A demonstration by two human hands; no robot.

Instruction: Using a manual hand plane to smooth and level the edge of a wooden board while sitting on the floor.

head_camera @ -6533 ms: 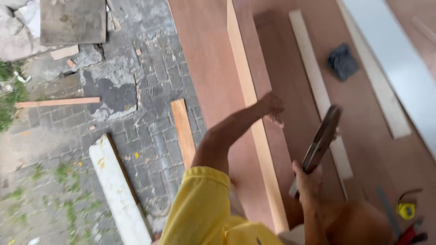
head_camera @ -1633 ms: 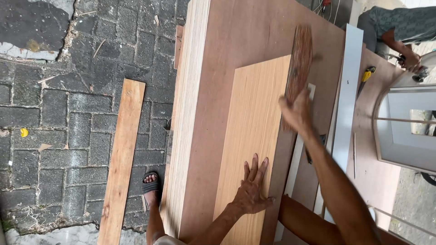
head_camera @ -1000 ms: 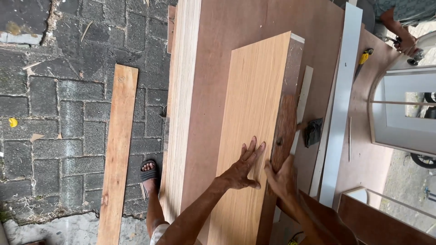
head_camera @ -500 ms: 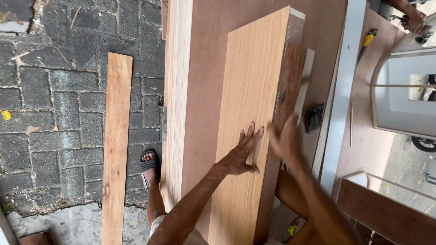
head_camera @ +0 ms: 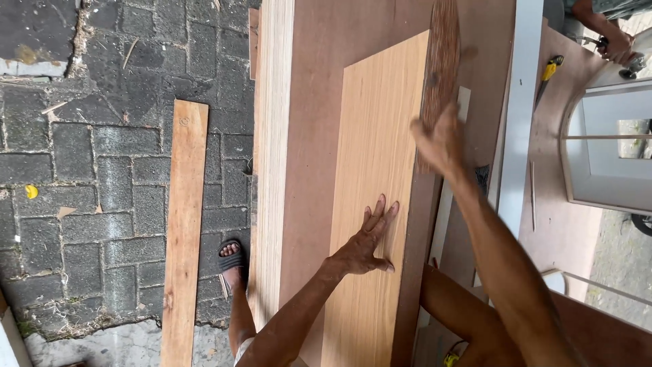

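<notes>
A wide sheet of reddish-brown plywood forms the work surface, its pale layered edge facing a paved stone floor. On top of it lies a long, light wood-grain panel, running lengthwise away from the viewer.

The left hand lies flat on the near part of this panel, fingers spread and straight, gripping nothing, only pressing down. The right hand is farther along, at the panel's right edge. It is blurred, so it is unclear how far its fingers are closed, but they appear to be on a dark wood-grain strip that runs along that edge beyond the fingertips.

Judging from this, the strip seems to be partly laid against the edge, and the stretch nearer than the right hand's fingers looks uncovered.

To the right of the right hand's fingers stands a long white board, close by, leaving little room. To the left of the left hand's fingers the plywood is bare. A loose plank lies on the floor beyond, and a sandalled foot stands beside the sheet.
</notes>
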